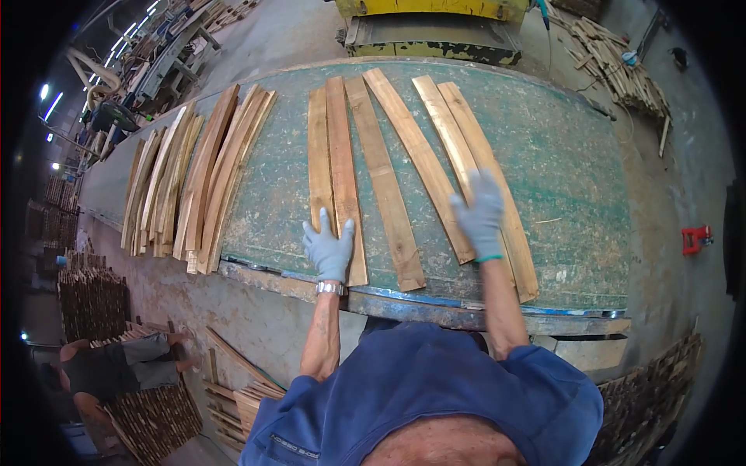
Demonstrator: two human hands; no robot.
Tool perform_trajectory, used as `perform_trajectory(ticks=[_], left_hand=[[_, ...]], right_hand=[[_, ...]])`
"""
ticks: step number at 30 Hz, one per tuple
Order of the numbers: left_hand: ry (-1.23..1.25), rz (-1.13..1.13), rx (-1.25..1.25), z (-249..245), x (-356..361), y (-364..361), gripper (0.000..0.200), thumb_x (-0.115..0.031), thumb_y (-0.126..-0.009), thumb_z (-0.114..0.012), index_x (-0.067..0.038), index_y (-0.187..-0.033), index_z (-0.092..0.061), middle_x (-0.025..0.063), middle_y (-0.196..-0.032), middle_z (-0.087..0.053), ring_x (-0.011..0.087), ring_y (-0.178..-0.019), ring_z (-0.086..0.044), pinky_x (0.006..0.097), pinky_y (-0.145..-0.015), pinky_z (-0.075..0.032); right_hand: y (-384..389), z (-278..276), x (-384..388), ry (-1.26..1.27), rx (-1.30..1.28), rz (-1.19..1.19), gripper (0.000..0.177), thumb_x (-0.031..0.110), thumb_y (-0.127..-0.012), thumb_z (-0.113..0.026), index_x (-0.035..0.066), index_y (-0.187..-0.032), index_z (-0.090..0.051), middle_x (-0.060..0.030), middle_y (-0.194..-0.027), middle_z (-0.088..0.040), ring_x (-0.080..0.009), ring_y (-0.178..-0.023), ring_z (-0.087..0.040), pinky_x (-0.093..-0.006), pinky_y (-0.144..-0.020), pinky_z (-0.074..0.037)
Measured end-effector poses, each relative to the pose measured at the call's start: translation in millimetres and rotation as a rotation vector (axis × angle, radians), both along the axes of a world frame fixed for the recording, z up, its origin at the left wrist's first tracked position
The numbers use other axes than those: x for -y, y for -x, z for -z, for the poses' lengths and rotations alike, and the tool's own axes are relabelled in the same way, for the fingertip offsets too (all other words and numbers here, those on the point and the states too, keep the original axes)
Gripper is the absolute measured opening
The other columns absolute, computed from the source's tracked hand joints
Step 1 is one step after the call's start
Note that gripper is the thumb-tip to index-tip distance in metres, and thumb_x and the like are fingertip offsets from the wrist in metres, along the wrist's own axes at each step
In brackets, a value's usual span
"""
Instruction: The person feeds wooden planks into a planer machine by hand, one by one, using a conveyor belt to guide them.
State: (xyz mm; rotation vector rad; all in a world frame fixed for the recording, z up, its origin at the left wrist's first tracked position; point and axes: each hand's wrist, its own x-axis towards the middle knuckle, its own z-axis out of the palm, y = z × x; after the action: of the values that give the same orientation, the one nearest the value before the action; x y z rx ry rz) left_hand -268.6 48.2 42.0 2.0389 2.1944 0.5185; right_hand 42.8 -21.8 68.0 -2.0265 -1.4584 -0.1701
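Boards of long, narrow, flat brown wood (383, 186), six in all, lie fanned across the middle of a broad tabletop with a worn, scuffed green surface (579, 198). Their grain shows in streaks, and their tones run from pale tan to reddish brown; a few bow slightly. More slats of similar wood, overlapping in a loose pile (214, 171), lie towards the tabletop's left end.

Near the tabletop's front edge, the left hand in a pale grey fabric glove (327, 247) has its fingers spread wide over the lower ends of the two leftmost boards, gripping neither. The right hand in a matching glove with a teal cuff (481, 213), blurred, is further in from that edge, over the rightmost boards; it looks open, thumb apart, though contact cannot be told. A chipped yellow metal machine (431, 9) stands beyond the tabletop's far edge.
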Motion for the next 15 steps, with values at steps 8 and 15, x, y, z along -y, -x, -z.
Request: perform_trajectory(ticks=[8, 15], left_hand=[[0.093, 0.051, -0.003, -10.2, -37.3, -44.5, 0.077, -0.06, -0.084, -0.062, -0.022, -0.149, -0.043, 0.029, -0.151, -0.033, 0.0454, -0.131, -0.039, 0.0568, -0.108, -0.031], [0.0, 0.285, 0.095, 0.8, -123.8, -76.2, 0.07, -0.057, -0.08, -0.067, -0.028, -0.142, -0.052, 0.0309, -0.15, -0.032, 0.049, -0.13, -0.038, 0.056, -0.11, -0.029]], right_hand=[[-21.8, 31.9, 73.0, 0.326, -0.101, 0.086, 0.084, 0.046, -0.08, -0.07, -0.002, -0.143, -0.041, -0.0252, -0.135, -0.047, -0.041, -0.12, -0.048, -0.0487, -0.102, -0.041], [26.8, 33.5, 14.1, 0.32, -0.114, 0.178, 0.079, 0.045, -0.08, -0.071, 0.005, -0.143, -0.045, -0.0268, -0.138, -0.044, -0.0406, -0.118, -0.047, -0.0505, -0.101, -0.04]])
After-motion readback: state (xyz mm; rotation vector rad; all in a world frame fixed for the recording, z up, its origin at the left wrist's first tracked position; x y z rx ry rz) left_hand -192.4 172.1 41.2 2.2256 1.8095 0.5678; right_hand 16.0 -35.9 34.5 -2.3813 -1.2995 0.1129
